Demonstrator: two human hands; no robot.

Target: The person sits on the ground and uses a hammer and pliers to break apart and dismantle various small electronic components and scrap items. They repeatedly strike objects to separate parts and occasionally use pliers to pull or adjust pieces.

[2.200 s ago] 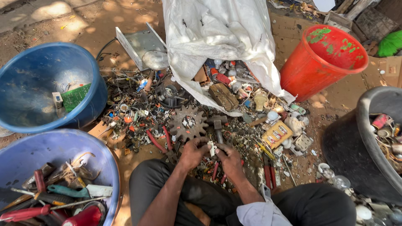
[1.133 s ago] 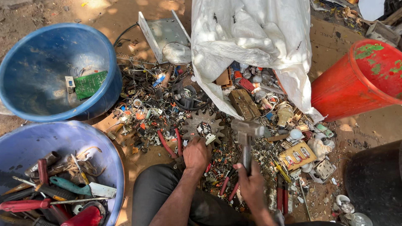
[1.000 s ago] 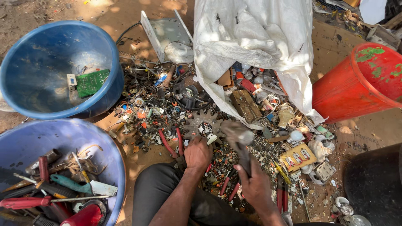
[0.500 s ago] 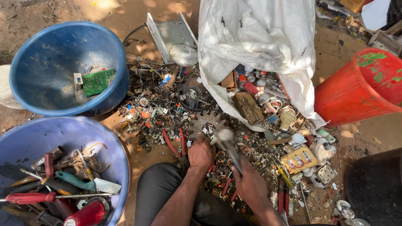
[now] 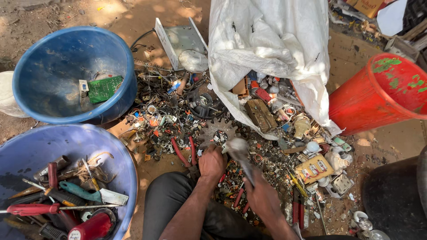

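Note:
My left hand (image 5: 212, 162) rests on the scrap pile at the near edge of a rusty toothed gear (image 5: 217, 128), fingers closed on a small scrap part that the hand mostly hides. My right hand (image 5: 263, 198) grips the handle of a hammer (image 5: 238, 150). The hammer's head is blurred with motion, just right of my left fingers and over the gear. Both forearms reach out from above my dark-trousered knees.
A white sack (image 5: 267, 44) spills electrical scrap onto the dirt. On the left stand a blue basin (image 5: 66, 40) holding a green circuit board (image 5: 104, 88) and a second basin (image 5: 93, 138) of hand tools. A red bucket (image 5: 378, 98) and a black tub (image 5: 393, 200) stand right. Red-handled pliers (image 5: 180, 153) lie beside my left hand.
My right hand picked up the hammer, raised it and swung it down toward the gear. My left hand stayed on the small part at the gear.

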